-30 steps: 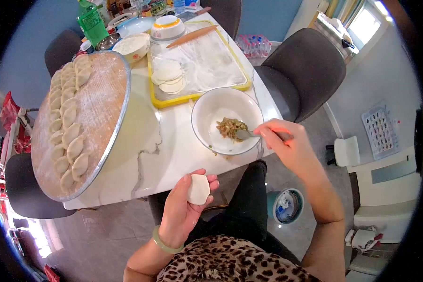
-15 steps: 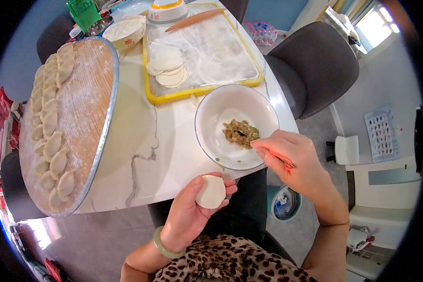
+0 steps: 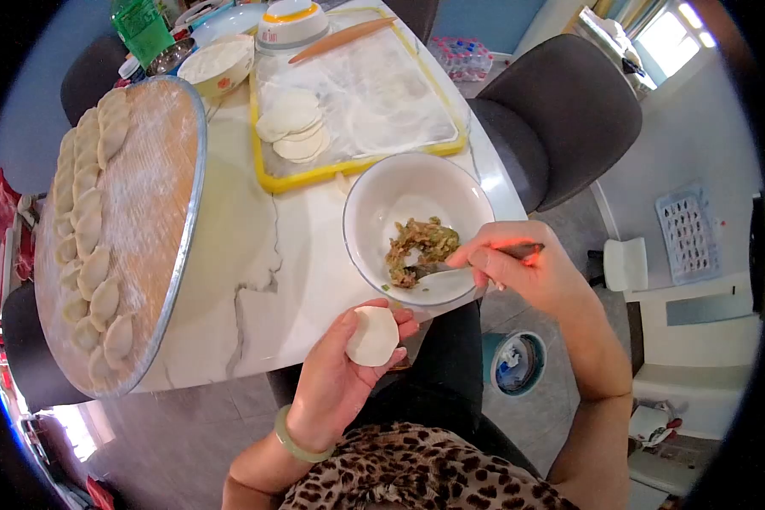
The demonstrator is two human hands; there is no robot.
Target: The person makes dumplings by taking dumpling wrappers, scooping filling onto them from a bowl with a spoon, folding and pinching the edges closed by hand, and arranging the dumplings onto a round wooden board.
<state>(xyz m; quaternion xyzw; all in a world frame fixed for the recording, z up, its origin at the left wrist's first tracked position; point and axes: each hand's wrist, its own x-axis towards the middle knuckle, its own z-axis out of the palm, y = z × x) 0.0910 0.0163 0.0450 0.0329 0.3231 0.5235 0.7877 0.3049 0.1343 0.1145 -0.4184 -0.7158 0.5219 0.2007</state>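
On the fingers and palm of my left hand [image 3: 336, 365] lies a round dumpling wrapper [image 3: 372, 337], held at its edge by the thumb. My right hand [image 3: 517, 259] is closed around the handle of a spoon [image 3: 435, 269], whose end dips into the white bowl [image 3: 365, 183]. Chopped filling [image 3: 433, 239], brown with green bits, is spread over the bowl's bottom beside the spoon. Several flat wrappers [image 3: 293, 119] overlap on a floured board with a yellow rim [image 3: 357, 164]. Rows of folded dumplings [image 3: 93, 270] rest on the round tray [image 3: 149, 238] to the left.
A rolling pin [image 3: 342, 41] lies at the board's far end, next to a white and orange bowl [image 3: 292, 27]. Behind the tray stand a bowl of flour [image 3: 217, 61] and a green bottle [image 3: 142, 32]. A chair [image 3: 561, 119] is at the right; a bin [image 3: 516, 364] stands below.
The spoon has gone deeper into the filling and pushed it apart, toward the near left of the bowl. My left hand still holds the wrapper, slightly higher in view.
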